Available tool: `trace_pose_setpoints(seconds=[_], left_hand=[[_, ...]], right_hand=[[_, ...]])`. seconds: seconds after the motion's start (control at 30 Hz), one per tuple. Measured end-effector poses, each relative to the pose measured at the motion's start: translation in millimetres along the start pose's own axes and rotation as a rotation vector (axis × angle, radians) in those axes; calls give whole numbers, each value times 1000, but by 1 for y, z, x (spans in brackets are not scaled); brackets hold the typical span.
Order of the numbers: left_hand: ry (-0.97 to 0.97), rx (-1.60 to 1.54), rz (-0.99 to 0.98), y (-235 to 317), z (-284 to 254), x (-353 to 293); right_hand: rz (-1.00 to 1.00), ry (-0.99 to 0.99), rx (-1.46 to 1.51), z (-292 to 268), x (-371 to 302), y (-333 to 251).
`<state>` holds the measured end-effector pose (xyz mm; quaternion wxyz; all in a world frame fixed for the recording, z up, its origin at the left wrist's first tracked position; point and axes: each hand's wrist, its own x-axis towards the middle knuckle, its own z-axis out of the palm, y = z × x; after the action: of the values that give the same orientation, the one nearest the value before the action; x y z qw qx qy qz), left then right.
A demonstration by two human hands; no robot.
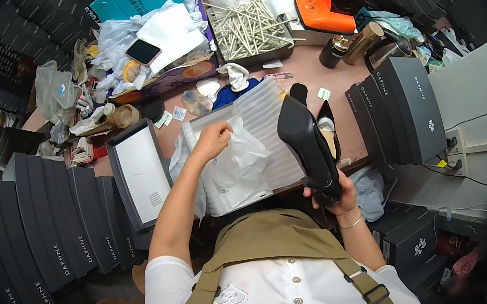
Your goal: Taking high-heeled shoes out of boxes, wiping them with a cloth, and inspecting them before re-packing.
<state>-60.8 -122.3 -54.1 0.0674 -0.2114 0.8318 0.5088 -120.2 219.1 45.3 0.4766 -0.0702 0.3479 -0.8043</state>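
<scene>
My right hand (342,195) grips a black heeled shoe (297,129) at its heel end, with the dark sole turned up and the toe pointing away from me. Just beyond it, a second black shoe (329,133) with a beige insole lies on the table. My left hand (215,141) is closed, its fingers pinched on thin white wrapping (241,158). That wrapping lies crumpled in an open shoe box lined with a ribbed white foam sheet (262,130), which spreads out toward the shoes. The grey box lid (142,175) stands beside the box on the left.
Stacked dark shoe boxes flank me at left (48,223) and right (402,108). At the back are a tray of pale paper sticks (251,26), a carton of plastic bags with a phone (143,51) on top, an orange device (326,10) and a dark bottle (334,52).
</scene>
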Motion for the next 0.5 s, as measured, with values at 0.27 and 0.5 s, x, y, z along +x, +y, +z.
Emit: trace_pose_setpoints(seconds=[0.27, 0.5], left_hand=[[558, 105, 155, 97, -54, -130], [576, -136, 181, 89, -5, -154]], right_hand=[[226, -50, 557, -23, 17, 18], [198, -82, 488, -5, -9, 30]])
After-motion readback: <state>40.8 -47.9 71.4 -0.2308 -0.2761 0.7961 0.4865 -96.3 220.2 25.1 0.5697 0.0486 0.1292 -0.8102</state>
